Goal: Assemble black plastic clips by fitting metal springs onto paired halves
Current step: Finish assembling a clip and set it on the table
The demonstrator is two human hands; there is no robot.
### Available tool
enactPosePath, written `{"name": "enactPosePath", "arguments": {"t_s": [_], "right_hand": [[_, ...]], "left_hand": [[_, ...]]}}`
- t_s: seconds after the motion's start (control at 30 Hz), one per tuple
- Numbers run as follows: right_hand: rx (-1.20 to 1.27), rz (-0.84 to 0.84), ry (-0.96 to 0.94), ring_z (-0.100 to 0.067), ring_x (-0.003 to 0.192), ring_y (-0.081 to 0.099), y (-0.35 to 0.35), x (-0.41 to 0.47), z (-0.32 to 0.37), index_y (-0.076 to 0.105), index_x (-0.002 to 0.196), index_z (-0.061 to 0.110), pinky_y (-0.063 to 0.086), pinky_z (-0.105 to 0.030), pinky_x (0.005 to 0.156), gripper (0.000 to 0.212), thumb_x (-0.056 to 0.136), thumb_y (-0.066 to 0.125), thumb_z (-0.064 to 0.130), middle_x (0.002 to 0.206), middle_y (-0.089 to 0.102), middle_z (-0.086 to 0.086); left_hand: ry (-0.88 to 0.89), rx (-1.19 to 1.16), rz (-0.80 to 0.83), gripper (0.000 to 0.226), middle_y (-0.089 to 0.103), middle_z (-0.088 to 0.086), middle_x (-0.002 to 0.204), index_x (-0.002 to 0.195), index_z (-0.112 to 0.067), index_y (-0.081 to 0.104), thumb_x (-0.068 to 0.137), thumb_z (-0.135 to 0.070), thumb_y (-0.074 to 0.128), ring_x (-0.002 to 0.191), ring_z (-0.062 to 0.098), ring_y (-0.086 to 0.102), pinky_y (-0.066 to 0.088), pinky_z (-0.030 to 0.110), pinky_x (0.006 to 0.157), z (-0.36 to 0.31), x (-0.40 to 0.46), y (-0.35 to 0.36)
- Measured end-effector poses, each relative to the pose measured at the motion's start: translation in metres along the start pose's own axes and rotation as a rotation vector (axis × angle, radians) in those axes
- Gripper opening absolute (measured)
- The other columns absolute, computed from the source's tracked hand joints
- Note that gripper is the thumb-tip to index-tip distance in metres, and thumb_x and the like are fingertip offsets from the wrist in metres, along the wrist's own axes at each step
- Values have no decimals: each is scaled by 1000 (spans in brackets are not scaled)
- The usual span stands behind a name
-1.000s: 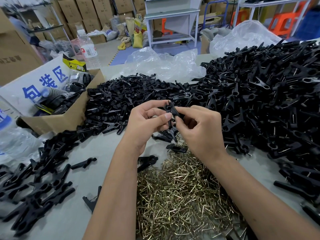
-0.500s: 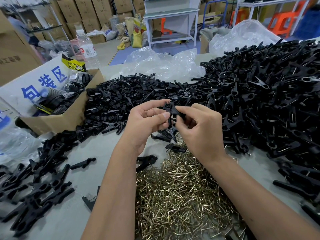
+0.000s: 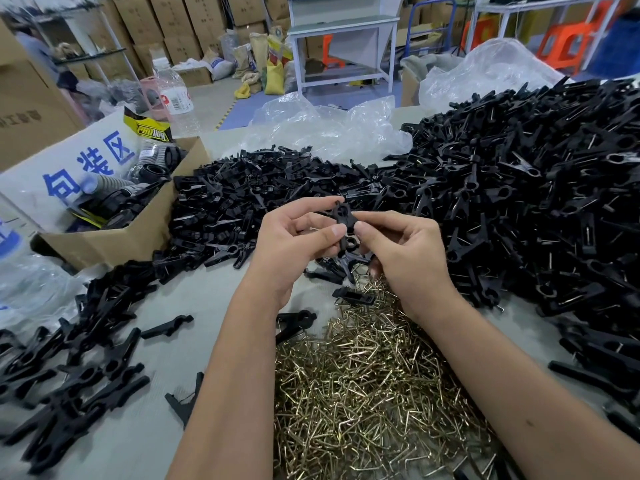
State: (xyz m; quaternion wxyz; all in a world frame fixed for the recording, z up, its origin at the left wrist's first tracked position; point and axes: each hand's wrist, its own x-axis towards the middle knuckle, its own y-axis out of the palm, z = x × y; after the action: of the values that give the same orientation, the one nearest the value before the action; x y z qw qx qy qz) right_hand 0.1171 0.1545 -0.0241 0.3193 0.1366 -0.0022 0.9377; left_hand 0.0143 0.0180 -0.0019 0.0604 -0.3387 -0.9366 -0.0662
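Fingers [image 3: 325, 233] of the left hand [image 3: 294, 244] curl round a black clip [image 3: 344, 221], thumb tip pressed to its left edge; right hand [image 3: 405, 251] pinches the same clip from the 3 o'clock side, thumb and forefinger closed on it. Clip held above the table [image 3: 214, 289], at frame centre. It looks like two paired halves; whether a spring is seated, cannot tell, fingers cover the joint.

Surroundings, 9 o'clock to 3 o'clock:
- Clear plastic bag [image 3: 31, 292] at far 9 o'clock.
- Black clip pieces [image 3: 76, 368] strewn at 8 o'clock.
- Open cardboard box [image 3: 114, 233] at 10 o'clock, holding dark ribbed items; white flap [image 3: 69, 168] with blue characters 包装区; yellow-black tag [image 3: 152, 131] reading "PRO…", rest unclear.
- Water bottle [image 3: 176, 98] behind the box, white label, print too small to read.
- Heap of clip halves [image 3: 249, 195] at 11 o'clock, touching the box.
- Crumpled clear plastic [image 3: 329, 129] at 12 o'clock.
- Brass-coloured springs [image 3: 374, 386] piled at 6 o'clock, between the forearms; both forearms cross and hide part of the pile.
- Large mound of clips [image 3: 540, 188] from 1 to 4 o'clock, metal glints among them.

Background: stacked cartons [image 3: 173, 26], white bench [image 3: 343, 36], orange stools [image 3: 564, 43].
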Motion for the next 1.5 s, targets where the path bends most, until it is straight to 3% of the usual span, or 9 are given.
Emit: {"name": "enactPosePath", "arguments": {"t_s": [0.57, 0.67, 0.8, 0.97, 1.07, 1.17, 1.3, 1.4, 1.5], "right_hand": [[218, 453, 280, -9, 61, 53, -27, 13, 13, 84, 96, 10, 41, -16, 52, 21, 77, 79, 17, 77, 69, -9], [197, 411, 264, -11, 62, 54, -25, 12, 14, 81, 98, 7, 42, -18, 51, 24, 78, 81, 19, 78, 69, -9], [-188, 297, 0, -6, 60, 55, -18, 9, 18, 74, 92, 14, 45, -17, 52, 12, 91, 79, 24, 73, 67, 3], [-696, 876, -63, -5, 76, 62, -4, -3, 37, 79, 86, 30, 55, -23, 72, 5, 85, 83, 33, 82, 71, 11], [-1009, 1020, -68, -7, 95, 59, 9, -10, 40, 79, 96, 32, 53, -30, 84, 23, 81, 84, 49, 94, 65, 14], [-1073, 1039, -4, 0, 84, 60, 14, -12, 43, 77, 86, 29, 49, -24, 73, 15, 84, 83, 42, 88, 66, 18], [-1081, 1048, 2, -2, 81, 64, 17, -12, 44, 69, 75, 29, 55, -25, 82, 20, 93, 76, 24, 81, 68, 15], [-1002, 1018, -2, -4, 88, 64, 12, -10, 45, 71, 93, 25, 57, -28, 86, 5, 94, 75, 27, 92, 67, 14], [-1005, 1017, -33, -5, 99, 57, 12, -11, 45, 71, 112, 33, 50, -27, 88, 34, 84, 80, 51, 100, 58, 17]], "left_hand": [[-34, -90, 205, 42, 74, 13, 105, 113, -14, 78, 72, -17, 87, 85, 24, 75, 61, 23, 69, -10, -9, -14], [-14, -63, 189, 32, 74, 18, 103, 104, -12, 81, 73, -18, 86, 86, 25, 76, 61, 24, 70, -11, -8, -16], [14, -82, -39, 26, 77, 14, 90, 94, -11, 80, 69, -13, 88, 79, 21, 77, 61, 23, 69, -9, -6, -26], [18, -138, -393, 20, 70, 15, 83, 86, -8, 75, 72, 2, 85, 81, 21, 76, 60, 25, 77, -6, -3, -42], [15, -141, -449, 22, 71, 14, 82, 86, -5, 70, 76, 10, 81, 82, 23, 77, 60, 25, 78, -5, -3, -41], [6, -138, -442, 20, 71, 17, 85, 85, -4, 69, 78, 11, 81, 84, 26, 76, 60, 27, 79, -5, -3, -35], [-11, -103, -436, 20, 69, 15, 81, 84, -5, 69, 79, 9, 81, 85, 29, 74, 60, 27, 77, -5, -3, -33], [-17, -87, -443, 19, 71, 10, 77, 85, -6, 69, 79, 6, 82, 81, 24, 74, 59, 24, 74, -6, -2, -34], [-18, -82, -450, 18, 73, 8, 77, 86, -7, 69, 80, 4, 82, 78, 20, 74, 58, 22, 72, -6, -3, -35]]}}
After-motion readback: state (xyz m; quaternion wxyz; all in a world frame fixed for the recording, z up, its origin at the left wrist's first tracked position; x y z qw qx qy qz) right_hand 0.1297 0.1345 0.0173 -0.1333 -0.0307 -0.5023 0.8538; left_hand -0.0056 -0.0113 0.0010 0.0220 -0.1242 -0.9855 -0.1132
